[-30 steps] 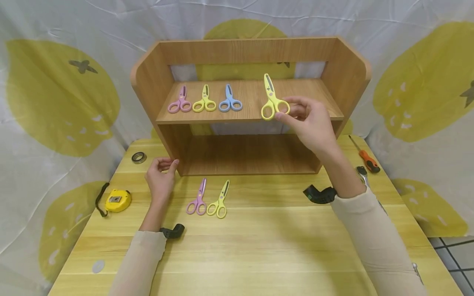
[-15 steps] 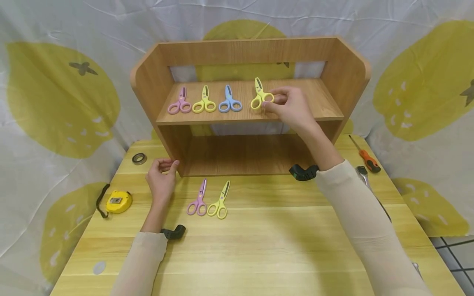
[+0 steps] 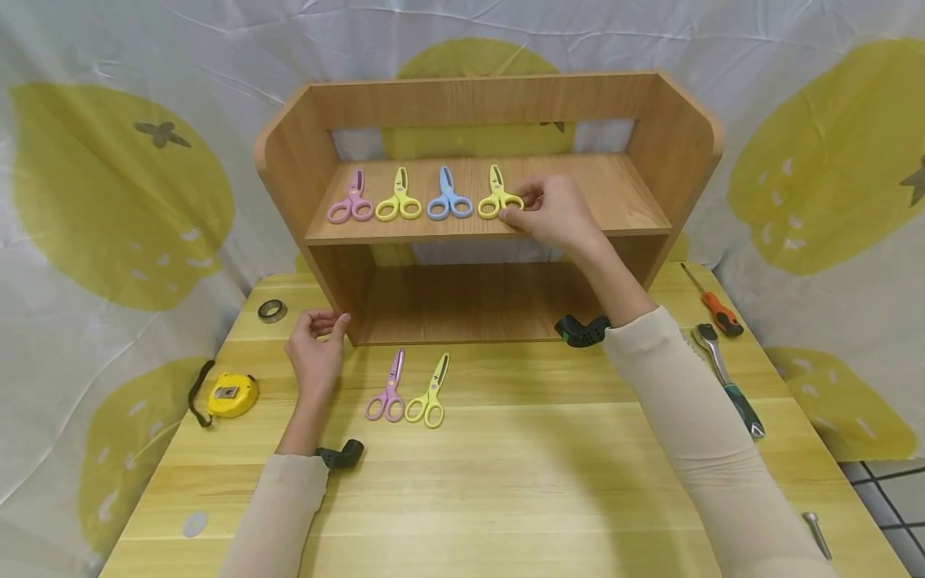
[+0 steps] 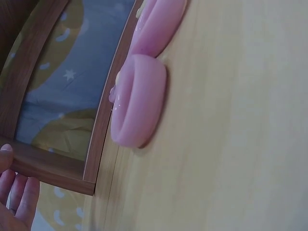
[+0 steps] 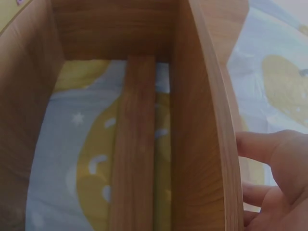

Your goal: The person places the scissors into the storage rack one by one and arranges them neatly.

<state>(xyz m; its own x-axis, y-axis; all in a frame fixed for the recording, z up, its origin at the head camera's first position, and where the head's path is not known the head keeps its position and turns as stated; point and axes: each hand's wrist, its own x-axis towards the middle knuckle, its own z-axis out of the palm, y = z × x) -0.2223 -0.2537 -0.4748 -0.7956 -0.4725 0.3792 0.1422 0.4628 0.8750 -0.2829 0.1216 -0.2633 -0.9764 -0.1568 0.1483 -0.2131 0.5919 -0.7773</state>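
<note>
My right hand (image 3: 560, 210) pinches one handle loop of a yellow pair of scissors (image 3: 496, 191), which lies on the upper board of a wooden shelf (image 3: 484, 99). To its left are blue scissors (image 3: 448, 197), yellow scissors (image 3: 398, 197) and pink scissors (image 3: 353, 198) in a row, blades pointing back. My left hand (image 3: 315, 353) holds the shelf's lower left side panel, thumb at the front edge and fingers outside; the left wrist view shows these fingers (image 4: 21, 192) too. In front of the shelf, purple scissors (image 3: 389, 389) and another yellow pair (image 3: 431, 393) lie on the table.
On the left of the table (image 3: 462, 498) are a tape roll (image 3: 271, 311), a yellow tape measure (image 3: 233, 395) and a grey disc (image 3: 194, 524). Along the right lie an orange screwdriver (image 3: 721, 313), a ratchet wrench (image 3: 730, 381) and a bolt (image 3: 817, 534). Printed cloth (image 3: 116, 48) hangs behind.
My right hand has moved left and lowered the yellow scissors onto the upper board, right of the blue pair. My left hand has stayed at the side panel.
</note>
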